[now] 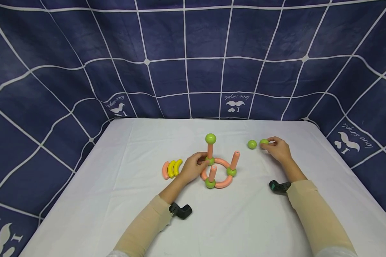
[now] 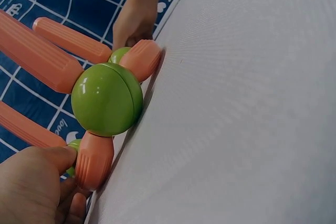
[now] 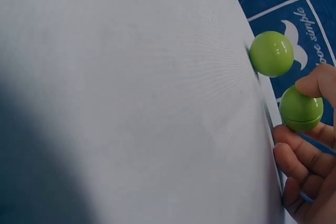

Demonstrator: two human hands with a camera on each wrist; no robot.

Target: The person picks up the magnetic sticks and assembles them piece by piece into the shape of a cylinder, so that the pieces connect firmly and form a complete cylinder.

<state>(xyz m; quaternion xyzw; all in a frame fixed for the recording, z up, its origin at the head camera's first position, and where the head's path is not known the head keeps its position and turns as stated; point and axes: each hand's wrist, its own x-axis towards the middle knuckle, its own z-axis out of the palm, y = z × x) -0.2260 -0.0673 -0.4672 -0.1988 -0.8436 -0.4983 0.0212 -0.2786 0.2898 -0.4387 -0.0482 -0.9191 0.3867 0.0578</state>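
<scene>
A toy frame of curved pink pieces (image 1: 224, 183) and green balls forms a ring on the table, with three pink rods (image 1: 234, 160) standing up from it. One more green ball (image 1: 210, 139) caps the back-left rod. My left hand (image 1: 192, 167) pinches the green ball (image 1: 210, 161) at that rod's base; in the left wrist view a pink piece (image 2: 94, 161) partly hides this ball. Right of the frame, my right hand (image 1: 279, 150) holds a loose green ball (image 3: 301, 109) between thumb and fingers. Another loose green ball (image 1: 252, 144) lies just left of it.
Left of my left hand, two yellow curved pieces (image 1: 171, 169) and a pink curved piece (image 1: 165, 170) lie side by side. A white cloth (image 1: 125, 185) covers the table. Dark blue curtain (image 1: 164, 78) with white lines hangs behind and at both sides.
</scene>
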